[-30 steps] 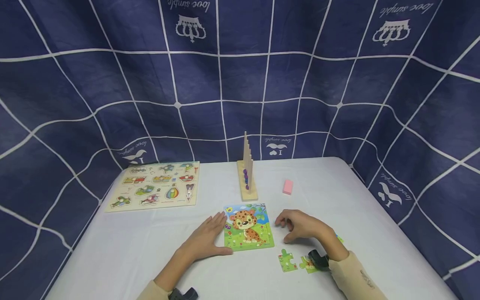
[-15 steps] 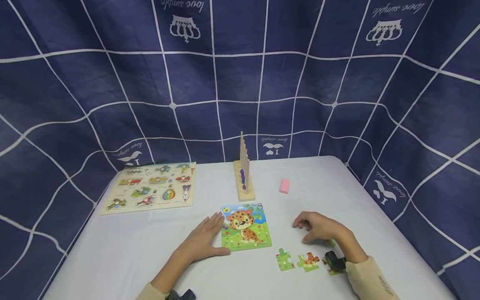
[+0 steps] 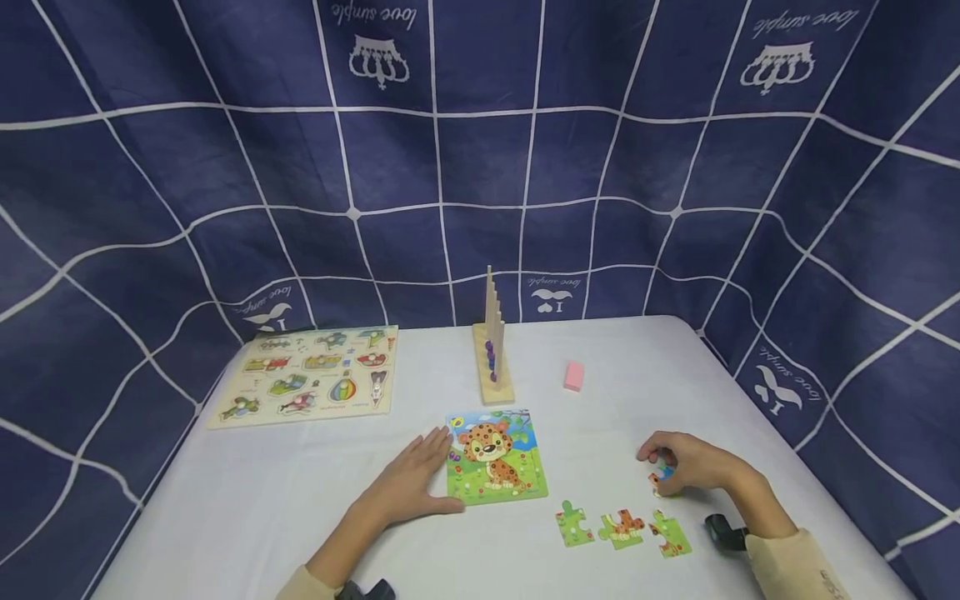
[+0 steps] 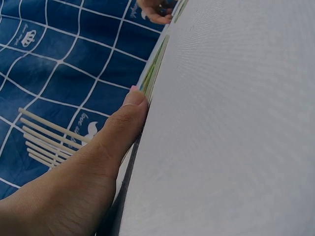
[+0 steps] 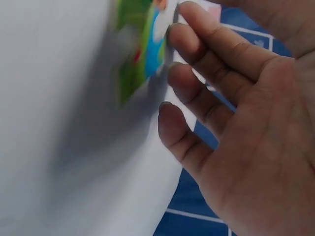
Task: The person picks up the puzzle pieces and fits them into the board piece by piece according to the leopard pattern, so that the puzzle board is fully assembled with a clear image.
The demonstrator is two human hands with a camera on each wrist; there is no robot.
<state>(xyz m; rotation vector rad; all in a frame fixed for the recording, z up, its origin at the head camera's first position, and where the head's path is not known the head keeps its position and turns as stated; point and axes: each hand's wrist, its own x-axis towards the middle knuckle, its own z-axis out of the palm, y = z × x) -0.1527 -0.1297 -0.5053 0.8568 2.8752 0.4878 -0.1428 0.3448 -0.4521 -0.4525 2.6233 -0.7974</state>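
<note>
1. At the right side of the white tabletop [image 3: 315, 517], the person's right hand [image 3: 693, 462] is held low, back uppermost. Forearm, in a beige sleeve [image 3: 795, 571], enters from the near right; hand points leftward.
2. Right fingers: bent, gaps between them in the right wrist view. Thumb and index lie on either side of a blue, orange and green puzzle piece [image 3: 664, 473]; whether they pinch it, cannot tell.
3. Left hand [image 3: 405, 482]: laid palm down, forearm slanting in from the near left. Fingers nearly straight, side by side, pointing away and rightward; thumb spread out to the right. Fingertips at the left edge of a flat, square leopard-picture puzzle [image 3: 498, 458], thumb by its near left corner.
4. Leopard puzzle: near table centre, face up, leopard's head toward the far edge; sides about equal, so no clear long axis.
5. Blue, orange and green piece: just beyond the rightmost of three loose, mostly green interlocking pieces [image 3: 672, 537]. Partly hidden from above, blurred in the right wrist view; long axis cannot be told.
6. Those three pieces: sideways row, apart, right of the puzzle. Leftmost has its knob pointing away from the person; the middle one's points left.
</note>
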